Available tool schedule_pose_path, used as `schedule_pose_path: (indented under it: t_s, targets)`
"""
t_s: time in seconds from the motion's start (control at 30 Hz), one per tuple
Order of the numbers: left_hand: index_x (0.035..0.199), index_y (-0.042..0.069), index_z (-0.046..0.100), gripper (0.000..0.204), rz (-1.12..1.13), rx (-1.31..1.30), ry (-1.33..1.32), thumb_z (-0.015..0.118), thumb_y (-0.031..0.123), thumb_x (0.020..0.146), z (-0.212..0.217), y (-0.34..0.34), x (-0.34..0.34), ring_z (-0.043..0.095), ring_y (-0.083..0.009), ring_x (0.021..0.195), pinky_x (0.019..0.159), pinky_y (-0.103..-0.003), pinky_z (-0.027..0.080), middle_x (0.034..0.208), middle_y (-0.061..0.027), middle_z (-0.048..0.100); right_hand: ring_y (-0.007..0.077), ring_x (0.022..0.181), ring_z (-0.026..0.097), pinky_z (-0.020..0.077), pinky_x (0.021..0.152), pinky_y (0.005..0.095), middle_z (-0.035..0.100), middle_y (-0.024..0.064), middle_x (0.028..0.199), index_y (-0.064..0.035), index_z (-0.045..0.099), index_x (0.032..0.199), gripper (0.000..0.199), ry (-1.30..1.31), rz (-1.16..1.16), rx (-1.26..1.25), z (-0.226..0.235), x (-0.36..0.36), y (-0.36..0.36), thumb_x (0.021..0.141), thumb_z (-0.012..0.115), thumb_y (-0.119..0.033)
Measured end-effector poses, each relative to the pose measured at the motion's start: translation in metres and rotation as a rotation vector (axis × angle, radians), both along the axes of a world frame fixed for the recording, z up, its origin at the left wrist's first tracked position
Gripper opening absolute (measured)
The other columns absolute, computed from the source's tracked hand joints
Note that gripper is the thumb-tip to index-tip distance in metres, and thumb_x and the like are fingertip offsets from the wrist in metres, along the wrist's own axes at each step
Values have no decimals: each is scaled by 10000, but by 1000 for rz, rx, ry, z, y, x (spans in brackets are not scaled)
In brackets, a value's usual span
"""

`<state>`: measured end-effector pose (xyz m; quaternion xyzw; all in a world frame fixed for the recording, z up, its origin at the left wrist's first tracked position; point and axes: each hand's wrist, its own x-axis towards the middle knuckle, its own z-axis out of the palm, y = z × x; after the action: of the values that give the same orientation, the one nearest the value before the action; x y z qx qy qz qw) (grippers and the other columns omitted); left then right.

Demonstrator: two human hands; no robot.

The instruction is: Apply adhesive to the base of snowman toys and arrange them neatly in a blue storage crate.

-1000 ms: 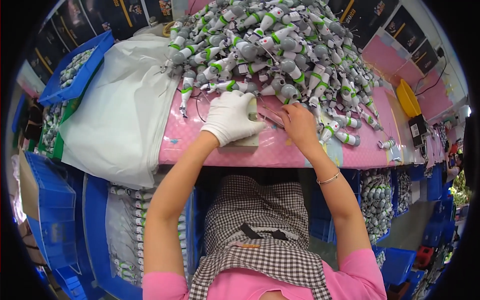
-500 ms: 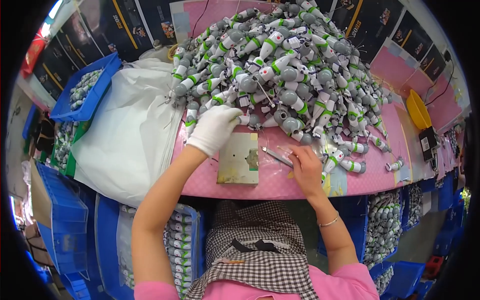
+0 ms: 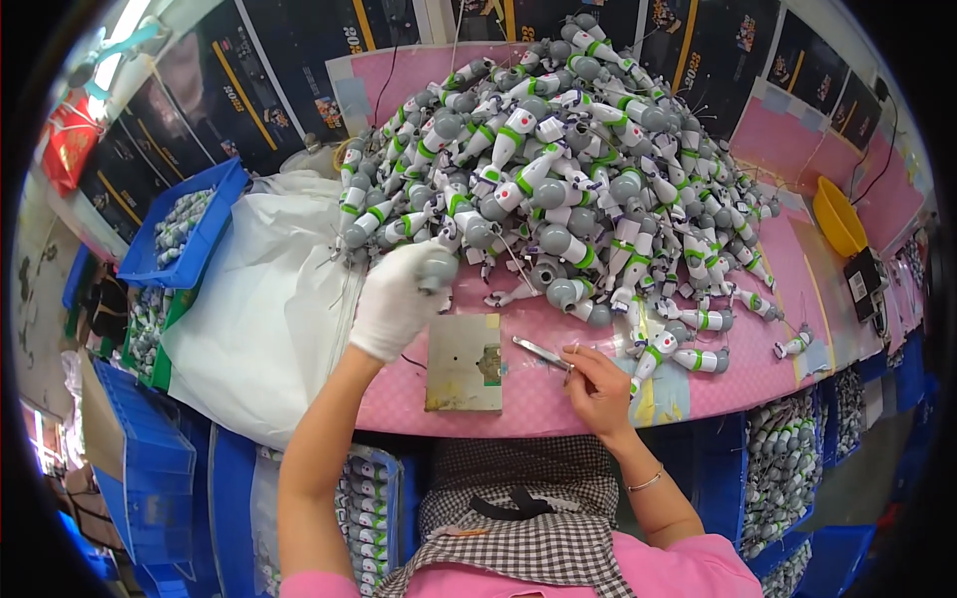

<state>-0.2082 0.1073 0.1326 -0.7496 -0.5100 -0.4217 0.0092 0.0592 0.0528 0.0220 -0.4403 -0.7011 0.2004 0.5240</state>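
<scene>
My left hand (image 3: 397, 299), in a white glove, is closed around a toy limb part (image 3: 439, 269) whose rounded grey end sticks out beside the fingers. The glove hides the rest of it. This hand is at the near left edge of a big heap of toy limb parts (image 3: 558, 189) in white, grey and green. My bare right hand (image 3: 598, 394) pinches a slim silver tool like tweezers (image 3: 541, 352), its tip pointing left toward a metal block (image 3: 464, 369). The block lies flat on the pink tabletop (image 3: 399, 399), with a small hole and a dark notched patch on its upper face.
White sheeting (image 3: 259, 299) covers the table's left side. Beyond it stands a blue tray (image 3: 189, 224) of parts above a green crate (image 3: 179, 349). Several loose parts and a yellow basin (image 3: 839, 217) are to the right. Blue crates filled with parts stand below the table edge.
My left hand has pulled back from the heap with the part's grey end now showing. The right hand still holds the silver tool. The whole view has shifted, placing the table lower.
</scene>
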Motion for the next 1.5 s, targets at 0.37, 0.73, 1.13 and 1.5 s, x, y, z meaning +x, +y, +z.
schedule_pose_path:
  t_s: [0.37, 0.73, 1.13, 1.5]
  targets:
    - [1199, 77, 466, 304, -386, -525, -1762, 504, 245, 948, -42, -57, -22, 565, -233, 1047, 898, -392, 468, 1097, -79, 580, 317, 913, 569, 451, 821, 392, 636, 140, 964, -18, 655, 969, 213, -563, -93, 10, 28, -5, 30, 763, 602, -35]
    - [1352, 23, 346, 514, -829, -727, -2163, 486, 298, 940, -52, -78, 23, 549, -250, 1094, 1024, -418, 409, 1105, -87, 567, 172, 819, 636, 520, 735, 278, 580, 111, 1098, -29, 450, 1263, 460, 564, 1020, -687, 37, -62, -22, 835, 609, 32]
    - [1183, 32, 480, 418, -487, -730, -1828, 512, 362, 928, -64, -108, 24, 592, -234, 961, 882, -416, 479, 954, -64, 602, 157, 712, 625, 503, 582, 256, 654, 73, 890, -45, 644, 1066, 370, -244, 684, 49, 48, -45, -35, 710, 671, 53]
    - [1048, 77, 519, 209, -312, -362, -1830, 613, 101, 862, -63, -120, 14, 600, -251, 1004, 885, -478, 517, 1010, -51, 582, 372, 752, 604, 467, 635, 468, 610, 156, 832, -22, 613, 825, 225, -769, -356, -196, 17, -17, 42, 799, 616, -245]
